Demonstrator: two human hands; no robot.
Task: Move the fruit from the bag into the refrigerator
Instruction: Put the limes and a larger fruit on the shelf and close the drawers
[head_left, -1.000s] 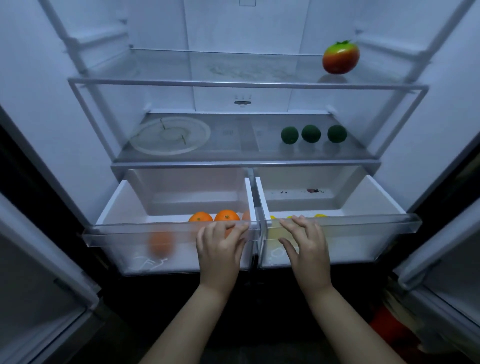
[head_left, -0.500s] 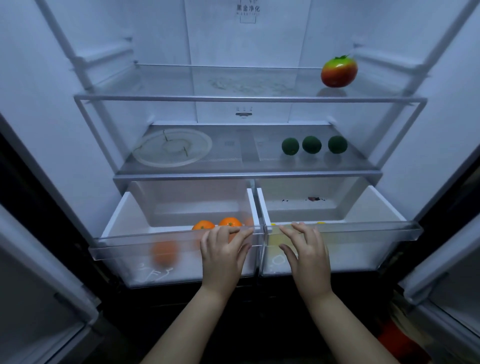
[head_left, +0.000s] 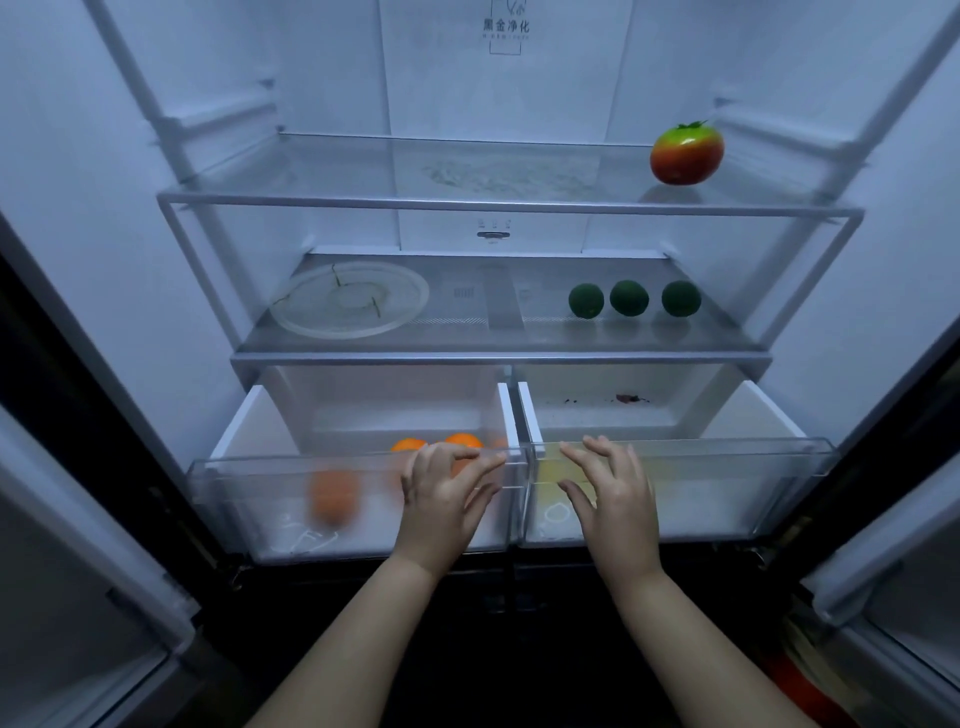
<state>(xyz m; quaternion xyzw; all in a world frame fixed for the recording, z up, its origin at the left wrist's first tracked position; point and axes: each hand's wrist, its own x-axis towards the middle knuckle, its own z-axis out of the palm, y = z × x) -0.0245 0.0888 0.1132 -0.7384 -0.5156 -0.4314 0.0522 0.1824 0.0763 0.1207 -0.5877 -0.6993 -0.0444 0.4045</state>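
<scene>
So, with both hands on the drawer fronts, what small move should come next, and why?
Probably push both drawers in together. The left hand and right hand lie on the fronts of the left drawer and right drawer, which stand pulled out; oranges already sit in the left one, and something yellow, blurred, in the right.

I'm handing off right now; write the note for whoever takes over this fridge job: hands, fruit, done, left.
Left hand: open, empty, fingers on the front rim of the pulled-out left drawer.
Right hand: open, empty, fingers on the rim of the pulled-out right drawer.
Fruit: oranges in the left drawer; yellow fruit, blurred, in the right one; three green fruits on the middle shelf; a red-green fruit on the top shelf.
Done: that fruit is in the refrigerator.
Left: probably push both drawers in; the bag is not clearly in view, so check it.
</scene>
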